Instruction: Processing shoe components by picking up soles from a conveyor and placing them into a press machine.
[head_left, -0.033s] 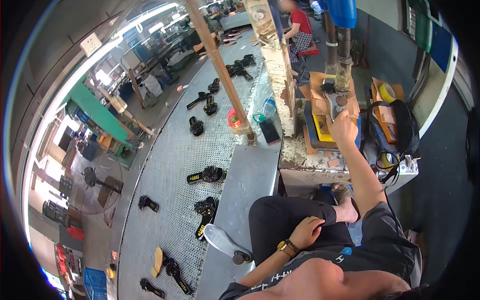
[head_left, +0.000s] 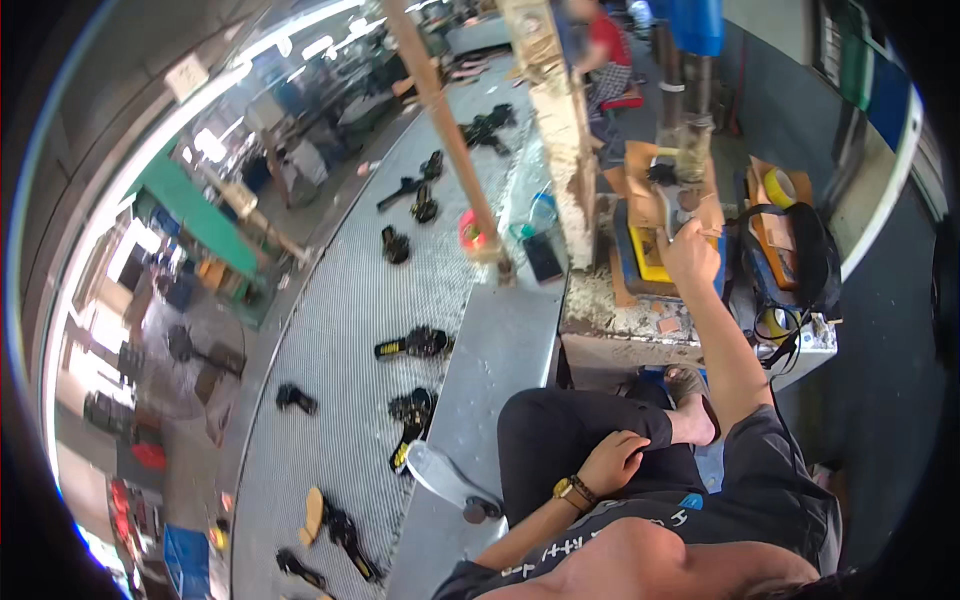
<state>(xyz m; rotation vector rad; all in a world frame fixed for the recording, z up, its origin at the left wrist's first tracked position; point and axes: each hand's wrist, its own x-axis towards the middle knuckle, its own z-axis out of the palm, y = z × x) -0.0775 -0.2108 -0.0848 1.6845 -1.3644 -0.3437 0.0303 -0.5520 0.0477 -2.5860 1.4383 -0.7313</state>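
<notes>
My right hand point(head_left: 692, 258) is closed at the front of a press pad, beneath a metal post. It grips a grey, shoe-shaped piece with a round brown heel point(head_left: 689, 200), partly hidden by the fingers. Brown cardboard point(head_left: 643, 180) and a yellow tray point(head_left: 648, 258) surround it. My left hand point(head_left: 612, 462) lies on my thigh, fingers stretched out, holding nothing. Left of my knee, a similar grey sole point(head_left: 440, 472) with a round dark heel rests on the metal ledge point(head_left: 495, 370).
Several black sandals with fluffy uppers point(head_left: 412, 343) lie on the mesh conveyor point(head_left: 330, 350) at left. A phone point(head_left: 542, 258) lies beside a wooden post point(head_left: 450, 130). Tape rolls point(head_left: 778, 187) and a black strap point(head_left: 818, 240) are at right. A person in red point(head_left: 605, 45) sits beyond.
The whole view has shifted slightly and blurred. My right hand remains at the press pad on the grey piece, and my left hand stays on my thigh.
</notes>
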